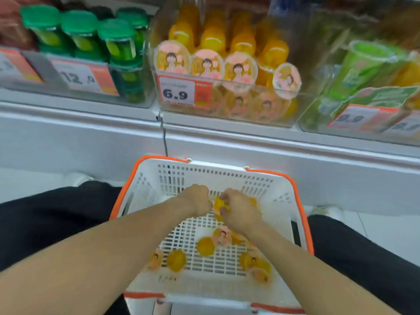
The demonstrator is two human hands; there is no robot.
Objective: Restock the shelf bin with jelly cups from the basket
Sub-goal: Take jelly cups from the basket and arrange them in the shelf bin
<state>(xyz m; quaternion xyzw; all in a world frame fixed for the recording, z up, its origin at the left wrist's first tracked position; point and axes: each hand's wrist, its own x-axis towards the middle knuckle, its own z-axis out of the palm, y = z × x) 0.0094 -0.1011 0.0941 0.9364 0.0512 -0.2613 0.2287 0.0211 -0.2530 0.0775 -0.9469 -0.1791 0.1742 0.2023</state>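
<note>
Basket [281, 201]: a white slotted basket with orange rim is seen on the floor below the shelf, between the person's dark-clad legs.
Left hand [197, 202]: it is lowered into the basket's far half; the fingers are curled under, and what the grip encloses cannot be told.
Right hand [239, 211]: it is held just beside the left hand; the grip is closed on a yellow jelly cup [220, 205], pinched between thumb and fingers.
Loose jelly cups [205, 246]: several are scattered on the basket floor nearer the person, some showing the yellow body, some the pink cartoon lid.
Shelf bin [227, 110]: a clear bin is seen on the shelf above the basket, already stacked with the same cups, lids facing forward.
Price tag [179, 93]: "6.9" is read on the bin's front.
Neighbours: green-capped jars [113, 42] are seen to the bin's left, green cups [363, 64] to its right, blurred.
</note>
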